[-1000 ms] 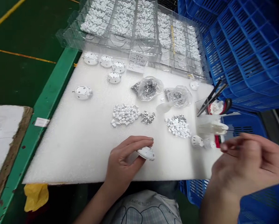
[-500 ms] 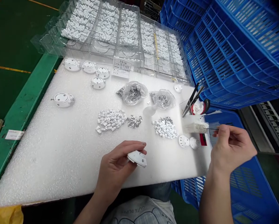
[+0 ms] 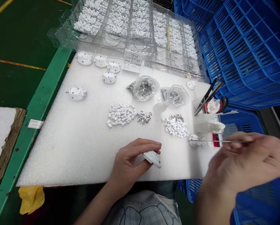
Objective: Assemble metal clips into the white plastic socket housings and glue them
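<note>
My left hand (image 3: 130, 162) is closed round a small round white plastic part (image 3: 153, 157) just above the near edge of the white foam sheet (image 3: 71, 140). My right hand (image 3: 245, 162) hovers at the sheet's right edge, blurred, pinching a thin metal needle (image 3: 214, 141) that points left toward two small white caps (image 3: 198, 141). Ahead of my hands lie a pile of small white pieces (image 3: 121, 114), a little heap of metal bits (image 3: 144, 117) and a mixed pile (image 3: 176, 125).
Several round white housings (image 3: 100, 61) sit at the sheet's far left, one apart (image 3: 76, 92). Two clear bags of metal parts (image 3: 145, 88) lie mid-sheet. Clear trays of white pieces (image 3: 130, 22) line the back. A clear holder with tweezers (image 3: 206, 109) and blue crates (image 3: 247, 50) stand right.
My right hand has drawn the needle out from the holder and come nearer and lower, now blurred. My left hand keeps its hold on the white part.
</note>
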{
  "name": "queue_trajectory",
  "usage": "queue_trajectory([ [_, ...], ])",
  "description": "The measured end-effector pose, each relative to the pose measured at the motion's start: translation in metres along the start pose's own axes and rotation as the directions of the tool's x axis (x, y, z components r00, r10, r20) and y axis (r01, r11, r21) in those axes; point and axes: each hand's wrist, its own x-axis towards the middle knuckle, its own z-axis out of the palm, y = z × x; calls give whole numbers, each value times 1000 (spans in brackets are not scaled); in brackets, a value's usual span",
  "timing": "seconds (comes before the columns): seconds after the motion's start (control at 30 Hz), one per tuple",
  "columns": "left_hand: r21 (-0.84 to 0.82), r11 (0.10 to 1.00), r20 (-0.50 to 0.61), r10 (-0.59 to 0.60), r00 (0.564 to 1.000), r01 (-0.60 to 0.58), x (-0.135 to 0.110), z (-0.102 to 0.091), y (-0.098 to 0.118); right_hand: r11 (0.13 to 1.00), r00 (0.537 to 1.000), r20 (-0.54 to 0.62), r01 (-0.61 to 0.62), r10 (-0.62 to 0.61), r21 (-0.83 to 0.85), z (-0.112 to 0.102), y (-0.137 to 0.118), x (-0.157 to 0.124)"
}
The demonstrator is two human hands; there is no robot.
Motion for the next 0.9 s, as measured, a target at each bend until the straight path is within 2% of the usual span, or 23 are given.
queue_trajectory([
  [0.07, -9, 1000, -4, -4, 1000, 4, -1, 0, 0, 993, 990, -136, -6, 22, 121, 25, -7, -13],
  [0.1, -14, 1000, -8, -3, 1000, 3, -1, 0, 0, 985, 989, -141, -25, 50, 173, 34, -10, -18],
  [0.13, -20, 1000, -10, -2, 1000, 2, -1, 0, 0, 976, 993, -92, -58, 79, 209, 41, -11, -21],
  [0.23, -34, 999, -8, -9, 1000, 9, -1, 0, -1, 961, 992, -42, -108, 122, 255, 49, -12, -25],
  [0.73, -79, 995, 11, -53, 999, 53, -2, 0, -2, 932, 989, -8, -136, 147, 337, 51, -13, -24],
  [0.8, -59, 997, 10, -47, 999, 48, -2, 0, -1, 946, 991, -71, -85, 113, 311, 44, -10, -16],
  [0.9, -14, 999, 6, -34, 999, 34, -1, 0, 0, 985, 954, -298, 25, 28, 173, 20, 2, 7],
])
